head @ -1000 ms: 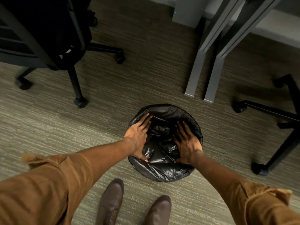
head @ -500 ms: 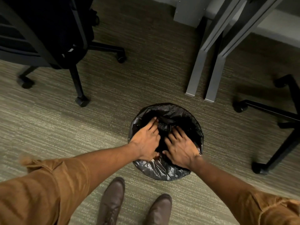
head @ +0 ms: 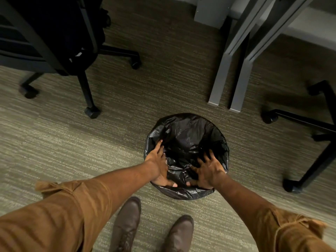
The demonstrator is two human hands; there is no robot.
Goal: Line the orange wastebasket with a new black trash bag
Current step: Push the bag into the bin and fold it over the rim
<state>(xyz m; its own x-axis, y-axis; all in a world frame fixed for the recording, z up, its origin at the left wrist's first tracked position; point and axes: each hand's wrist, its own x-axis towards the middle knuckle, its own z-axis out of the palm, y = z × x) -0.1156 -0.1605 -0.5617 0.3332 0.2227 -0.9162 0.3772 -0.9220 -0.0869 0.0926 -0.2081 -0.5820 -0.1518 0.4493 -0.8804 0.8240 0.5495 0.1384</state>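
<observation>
The black trash bag (head: pixel 187 137) now covers the whole wastebasket on the carpet (head: pixel 72 142), and the left hand (head: pixel 158 160) and right hand (head: pixel 207 170) have moved apart, fingers spread flat, gripping nothing, so lining looks nearly done.

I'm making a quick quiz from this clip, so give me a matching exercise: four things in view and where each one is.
1. black trash bag
2. left hand
3. office chair
4. grey desk legs

A. top left, on castors
B. over the basket's rim
C. upper right, beyond the basket
D. on the bag's left inner side

Pairs: 1-B, 2-D, 3-A, 4-C
</observation>
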